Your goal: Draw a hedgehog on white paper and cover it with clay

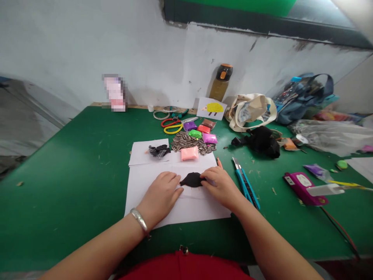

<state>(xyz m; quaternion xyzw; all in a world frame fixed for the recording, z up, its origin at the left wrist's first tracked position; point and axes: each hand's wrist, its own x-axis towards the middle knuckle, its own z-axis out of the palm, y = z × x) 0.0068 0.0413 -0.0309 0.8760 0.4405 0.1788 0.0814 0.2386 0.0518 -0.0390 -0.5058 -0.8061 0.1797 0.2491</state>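
Note:
A flat black piece of modelling clay [192, 180], wide in the middle with a pointed left end, lies on white paper [142, 202] in front of me. My left hand [163, 194] rests on the paper at the clay's left tip, fingers bent a little and thumb apart from them. At the clay's right end, my right hand [220, 186] has its thumb and fingertips closed on the edge. Just beyond sits a pink clay packet [189, 153]. A crumpled black clay wrapper [159, 151] lies on a smaller sheet, up and to the left.
Behind the paper are a pile of metal pieces [182, 142], several coloured clay packets [194, 134] and scissors [174, 127]. A hedgehog drawing [211, 108] leans near a bottle [220, 83]. Right of the paper lie blue cutters [246, 184], a black bag [264, 142] and a magenta device [304, 189].

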